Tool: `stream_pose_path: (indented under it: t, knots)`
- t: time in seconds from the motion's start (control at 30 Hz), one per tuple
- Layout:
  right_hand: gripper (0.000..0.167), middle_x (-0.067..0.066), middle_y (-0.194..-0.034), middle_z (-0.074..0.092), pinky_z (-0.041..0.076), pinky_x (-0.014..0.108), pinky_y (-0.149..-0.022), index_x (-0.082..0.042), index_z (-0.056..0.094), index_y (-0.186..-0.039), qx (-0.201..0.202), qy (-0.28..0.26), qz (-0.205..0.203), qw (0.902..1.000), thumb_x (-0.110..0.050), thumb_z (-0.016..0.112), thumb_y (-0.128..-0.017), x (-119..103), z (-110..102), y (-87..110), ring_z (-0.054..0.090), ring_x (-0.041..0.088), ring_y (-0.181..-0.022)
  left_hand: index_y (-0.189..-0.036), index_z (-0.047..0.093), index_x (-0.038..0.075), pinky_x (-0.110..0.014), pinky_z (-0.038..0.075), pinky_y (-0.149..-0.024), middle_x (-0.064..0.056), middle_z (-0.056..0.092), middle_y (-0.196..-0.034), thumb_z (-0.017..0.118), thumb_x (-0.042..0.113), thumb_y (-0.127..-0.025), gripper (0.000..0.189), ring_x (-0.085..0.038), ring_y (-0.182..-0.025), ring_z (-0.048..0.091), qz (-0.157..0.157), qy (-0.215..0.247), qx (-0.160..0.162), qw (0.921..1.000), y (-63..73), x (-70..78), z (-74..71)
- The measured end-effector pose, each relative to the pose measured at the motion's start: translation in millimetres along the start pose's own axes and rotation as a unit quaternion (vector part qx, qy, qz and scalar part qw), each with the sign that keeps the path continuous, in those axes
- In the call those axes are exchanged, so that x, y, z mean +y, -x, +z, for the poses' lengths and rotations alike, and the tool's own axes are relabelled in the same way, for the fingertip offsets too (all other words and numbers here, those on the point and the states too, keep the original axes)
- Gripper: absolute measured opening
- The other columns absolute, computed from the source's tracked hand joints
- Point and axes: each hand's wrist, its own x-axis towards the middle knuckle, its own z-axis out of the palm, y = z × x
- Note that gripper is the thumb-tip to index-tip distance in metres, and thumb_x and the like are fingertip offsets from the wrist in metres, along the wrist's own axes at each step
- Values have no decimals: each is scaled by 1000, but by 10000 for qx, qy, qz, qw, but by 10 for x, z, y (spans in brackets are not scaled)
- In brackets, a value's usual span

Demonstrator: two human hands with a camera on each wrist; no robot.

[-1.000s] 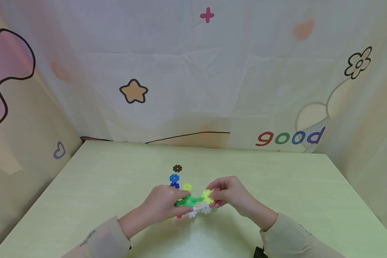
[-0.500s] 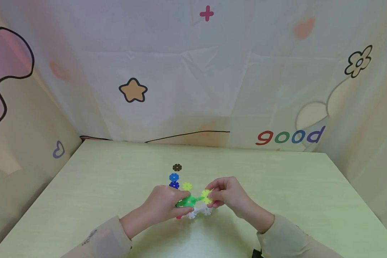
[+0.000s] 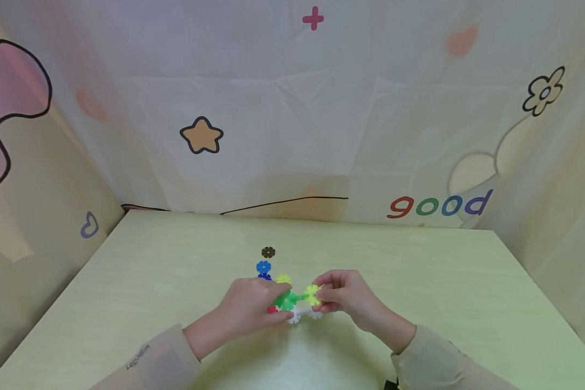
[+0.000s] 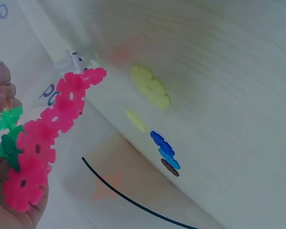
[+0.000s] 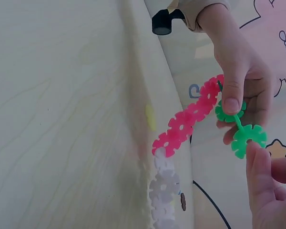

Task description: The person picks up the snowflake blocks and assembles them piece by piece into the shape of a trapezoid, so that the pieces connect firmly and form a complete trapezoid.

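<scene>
My left hand (image 3: 244, 303) grips a chain of interlocking snowflake discs just above the table. Green discs (image 3: 287, 299) show between its thumb and fingers. A run of pink discs (image 4: 37, 143) lies along the palm in the left wrist view. White discs (image 5: 164, 186) continue from the pink ones in the right wrist view. With thumb and fingertips, my right hand (image 3: 348, 292) pinches a yellow disc (image 3: 312, 295) at the outer end of the green discs. How far its slot is pushed onto the green disc cannot be made out.
Beyond the hands lie a brown disc (image 3: 268, 252), a light blue disc (image 3: 263, 266), a dark blue disc (image 3: 264, 276) and a yellow disc (image 3: 284, 278). Another yellow disc (image 4: 150, 87) lies nearer in the left wrist view. A printed curtain (image 3: 273, 135) rises behind the table.
The chain has tilted slightly in my left hand, and a pink disc now shows beside the left thumb. My right hand keeps its pinch on the yellow disc, almost in place.
</scene>
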Motion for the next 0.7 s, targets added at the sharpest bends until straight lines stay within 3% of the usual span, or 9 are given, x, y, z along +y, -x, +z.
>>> stream_pose_path:
  t: [0.1, 0.17, 0.37, 0.53, 0.7]
  knots:
    - [24, 2, -71, 57, 52, 21, -58, 14, 50, -102, -67, -171, 26, 9998, 3, 56, -81, 6, -3, 2, 63, 11, -57, -112, 61, 18, -16, 44, -53, 3, 68, -96, 63, 45, -75, 45, -9, -79, 63, 67, 116, -31, 9999, -12, 12, 21]
    - [24, 2, -72, 57, 51, 21, -58, 14, 49, -102, -95, -259, 64, 9996, 4, 55, -81, 11, -5, 3, 63, 11, -58, -114, 60, 17, -20, 49, -61, 2, 67, -100, 64, 41, -76, 45, -11, -86, 64, 182, 295, 5, 9994, -20, 15, 39]
    - [25, 2, -72, 57, 51, 21, -58, 14, 48, -102, -225, -340, 66, 9991, 3, 55, -81, 27, -16, 21, 62, 10, -59, -112, 61, 17, -20, 51, -66, 2, 66, -102, 65, 32, -78, 37, -9, -86, 64, 608, 680, 159, 9957, -25, -1, 80]
    - [28, 4, -75, 60, 52, 26, -62, 12, 49, -104, -401, 111, -8, 9991, -4, 57, -82, 44, -95, 35, 62, 13, -64, -113, 61, 18, -21, 51, -67, 3, 66, -103, 66, 30, -78, 37, -9, -90, 64, 791, 720, 32, 9943, -2, -62, 52]
    - [30, 13, -87, 63, 53, 32, -67, 8, 52, -107, -127, 956, -78, 9953, -10, 57, -84, 56, -255, -3, 62, 16, -71, -114, 61, 20, -24, 51, -71, 4, 65, -105, 65, 30, -78, 37, -9, -94, 63, 693, 748, -465, 9937, 24, -157, -45]
